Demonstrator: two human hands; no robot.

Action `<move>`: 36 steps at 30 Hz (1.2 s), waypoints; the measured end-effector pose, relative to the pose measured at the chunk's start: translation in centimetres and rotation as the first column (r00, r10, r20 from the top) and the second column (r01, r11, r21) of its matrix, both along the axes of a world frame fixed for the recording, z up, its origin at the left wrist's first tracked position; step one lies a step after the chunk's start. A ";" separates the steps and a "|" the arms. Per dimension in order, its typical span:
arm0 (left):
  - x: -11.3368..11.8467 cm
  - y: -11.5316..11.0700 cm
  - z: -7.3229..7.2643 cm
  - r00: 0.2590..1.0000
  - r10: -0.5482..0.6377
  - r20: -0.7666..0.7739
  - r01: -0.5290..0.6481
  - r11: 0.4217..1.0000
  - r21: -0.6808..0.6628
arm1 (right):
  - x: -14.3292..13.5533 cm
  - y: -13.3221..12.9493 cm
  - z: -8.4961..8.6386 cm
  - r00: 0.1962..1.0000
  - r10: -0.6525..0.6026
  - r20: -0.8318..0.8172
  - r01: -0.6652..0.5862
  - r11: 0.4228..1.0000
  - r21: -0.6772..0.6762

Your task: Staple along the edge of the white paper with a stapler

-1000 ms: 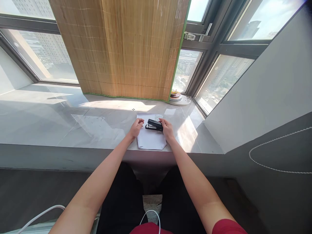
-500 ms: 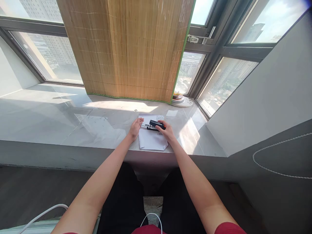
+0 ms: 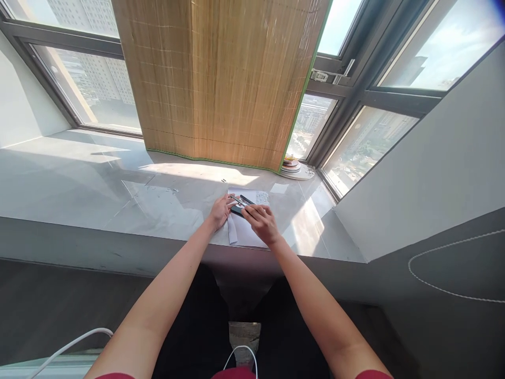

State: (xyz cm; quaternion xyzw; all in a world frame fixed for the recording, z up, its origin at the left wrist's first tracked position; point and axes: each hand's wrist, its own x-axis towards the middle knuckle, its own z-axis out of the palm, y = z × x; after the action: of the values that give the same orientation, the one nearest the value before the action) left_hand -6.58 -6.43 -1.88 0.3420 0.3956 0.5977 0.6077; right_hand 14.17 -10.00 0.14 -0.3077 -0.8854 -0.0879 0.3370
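Observation:
A black stapler (image 3: 237, 210), its parts spread apart with a metal strip showing between them, is held just over white paper sheets (image 3: 248, 236) on the ledge. At its left end, the fingers of my left hand (image 3: 220, 211) are closed on it. My right hand (image 3: 262, 221) grips it from the right with bent fingers, covering that end. Printed marks (image 3: 262, 197) show at the paper's upper right corner. Small staple pieces (image 3: 223, 180) lie just beyond the paper.
The pale tiled ledge (image 3: 189, 189) runs along the windows. More small bits (image 3: 172, 190) lie to the left. Behind hangs a bamboo blind (image 3: 221, 84) with green edging. Stacked round plates or discs (image 3: 294, 168) sit in the right corner. A white cable (image 3: 74, 339) curves at lower left.
The stapler has turned and its parts are angled differently. My right hand has shifted left and now covers its right end; my left fingers have closed on its left end. The view has tilted slightly.

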 end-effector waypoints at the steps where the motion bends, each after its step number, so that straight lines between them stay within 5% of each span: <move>1: 0.0 0.0 0.1 1.000 -0.008 0.013 0.008 1.000 -0.006 | -0.2 0.1 -0.1 0.999 0.021 0.033 -0.021 1.000 0.003; 6: 0.0 0.0 0.1 1.000 0.010 0.000 -0.010 1.000 -0.008 | -0.1 0.3 -0.3 0.999 0.018 0.027 -0.018 0.999 0.026; 10: 0.1 0.3 -0.2 0.998 0.039 -0.040 -0.039 0.999 0.003 | -0.1 -0.1 -0.5 0.982 -0.090 -0.163 0.086 0.996 -0.030; 14: -0.1 0.1 -0.3 0.991 0.082 -0.106 -0.073 0.994 0.085 | -0.4 -0.1 -0.9 0.738 -0.445 -0.507 0.302 0.890 -0.341; 16: -0.1 -0.3 -0.2 0.983 0.099 -0.157 -0.082 0.990 0.112 | -0.3 0.1 -1.2 0.623 -0.570 -0.535 0.271 0.799 -0.536; 18: -0.1 -0.6 0.2 0.969 0.095 -0.229 -0.066 0.989 0.130 | 0.0 0.4 -1.4 0.589 -0.613 -0.527 0.203 0.743 -0.638; 26: 0.2 -1.4 0.9 0.916 0.021 -0.400 0.086 0.965 0.248 | 0.6 0.5 -1.6 0.656 -0.593 -0.468 0.164 0.717 -0.677; 36: 0.1 -0.4 0.1 0.942 0.101 -0.319 -0.020 0.968 0.248 | 0.8 0.5 -2.4 0.667 -0.560 -0.492 0.128 0.736 -0.665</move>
State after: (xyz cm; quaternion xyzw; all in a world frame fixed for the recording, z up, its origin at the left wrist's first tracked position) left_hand -6.51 -6.85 -1.76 0.4959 0.4262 0.5945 0.4681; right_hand 15.00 -9.52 -2.30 -0.5754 -0.6075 0.2351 0.4945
